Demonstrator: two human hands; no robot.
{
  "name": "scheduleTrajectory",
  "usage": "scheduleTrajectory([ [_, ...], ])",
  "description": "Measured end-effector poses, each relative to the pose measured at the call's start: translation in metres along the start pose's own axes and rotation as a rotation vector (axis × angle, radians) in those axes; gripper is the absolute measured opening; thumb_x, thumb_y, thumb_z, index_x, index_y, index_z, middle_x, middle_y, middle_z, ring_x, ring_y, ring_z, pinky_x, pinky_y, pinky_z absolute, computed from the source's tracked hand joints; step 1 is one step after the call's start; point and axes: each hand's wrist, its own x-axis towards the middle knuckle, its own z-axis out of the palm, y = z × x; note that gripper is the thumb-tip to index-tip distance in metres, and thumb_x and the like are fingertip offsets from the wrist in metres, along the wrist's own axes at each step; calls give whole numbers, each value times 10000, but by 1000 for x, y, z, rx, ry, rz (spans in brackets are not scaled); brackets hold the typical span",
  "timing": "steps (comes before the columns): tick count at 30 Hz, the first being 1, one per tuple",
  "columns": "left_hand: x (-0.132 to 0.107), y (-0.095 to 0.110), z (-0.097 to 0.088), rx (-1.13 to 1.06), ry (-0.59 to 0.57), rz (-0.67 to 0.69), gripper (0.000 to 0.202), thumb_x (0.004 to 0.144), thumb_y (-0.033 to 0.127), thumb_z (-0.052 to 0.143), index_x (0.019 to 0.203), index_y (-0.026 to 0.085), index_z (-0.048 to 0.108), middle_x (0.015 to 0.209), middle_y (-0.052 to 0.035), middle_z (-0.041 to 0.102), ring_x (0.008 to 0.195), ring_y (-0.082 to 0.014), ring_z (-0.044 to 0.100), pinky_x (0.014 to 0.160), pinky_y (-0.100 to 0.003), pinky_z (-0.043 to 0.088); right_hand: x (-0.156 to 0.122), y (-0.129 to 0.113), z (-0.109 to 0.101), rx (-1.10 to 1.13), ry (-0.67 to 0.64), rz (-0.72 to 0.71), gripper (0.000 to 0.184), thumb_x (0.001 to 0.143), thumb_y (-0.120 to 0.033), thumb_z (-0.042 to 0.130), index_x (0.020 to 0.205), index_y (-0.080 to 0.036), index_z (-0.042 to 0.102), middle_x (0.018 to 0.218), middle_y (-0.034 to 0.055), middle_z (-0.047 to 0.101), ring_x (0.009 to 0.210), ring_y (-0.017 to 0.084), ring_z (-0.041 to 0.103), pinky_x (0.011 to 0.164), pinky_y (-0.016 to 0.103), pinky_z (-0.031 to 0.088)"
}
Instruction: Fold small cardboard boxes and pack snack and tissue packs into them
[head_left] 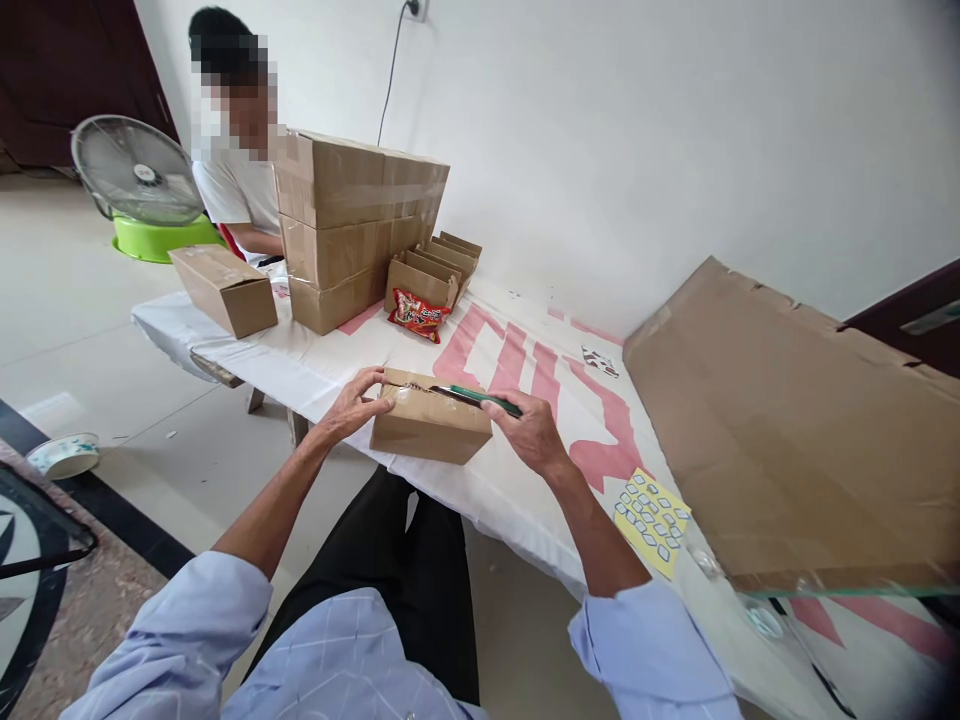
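A small cardboard box (431, 428) lies on the cloth near the table's front edge, with a torn slit along its top seam. My left hand (358, 404) grips the box's left end, thumb on the near side and fingers along the far edge. In my right hand (529, 425) is a green and black utility knife (471, 397), its tip at the seam on the box top. A red printed packet (418, 315) leans against several opened cardboard boxes (431, 270) beyond.
Taped boxes (341, 235) stand stacked at the back left, another box (225, 288) beside them. A person (240, 190) sits behind the stack. A large cardboard carton (795, 440) fills the right side. A yellow sticker sheet (651, 522) lies near my right forearm. A fan (142, 172) stands left.
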Motion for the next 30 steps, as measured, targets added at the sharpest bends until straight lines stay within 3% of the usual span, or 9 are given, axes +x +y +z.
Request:
scheduleTrajectory([
  [3,-2,-3,3,22,2,28,413,806,445,790,1166,250,738,1621,-118,556,1514,-390,550,1029,-448,637,29,-22,10,-21,-151,-91,330,997,-480,688,996,-196,855,907,58,827,797,211,708,743,323,530],
  [7,-2,-5,4,22,-5,20,438,814,424,792,1219,263,751,1644,-113,533,1538,-394,519,999,-433,638,52,-27,15,-91,-231,-149,265,997,-400,687,988,-195,855,931,56,838,809,196,715,757,312,509],
  [17,-3,-3,6,6,-13,11,621,812,426,821,1408,293,709,1597,-109,542,1511,-385,517,1014,-443,597,77,-44,21,-336,-351,-212,212,1017,-332,677,987,-214,851,964,55,829,853,201,703,763,317,445],
  [24,-4,-1,5,-13,-35,21,584,825,430,804,1383,291,701,1551,-112,544,1480,-387,540,995,-466,620,90,-56,26,-506,-423,-197,217,1022,-360,677,980,-232,847,975,57,821,913,221,693,726,317,383],
  [28,-5,-2,4,-38,-27,45,562,830,459,814,1355,288,707,1553,-112,531,1500,-386,530,960,-425,640,88,-44,13,-556,-441,-217,226,1000,-348,676,867,-251,831,879,44,791,834,218,653,679,332,340],
  [30,-6,-2,4,-22,-22,42,561,833,466,811,1353,285,706,1554,-110,530,1498,-383,533,942,-409,643,83,-28,-8,-518,-354,-224,262,973,-366,714,746,-256,785,773,34,744,730,204,594,651,342,322],
])
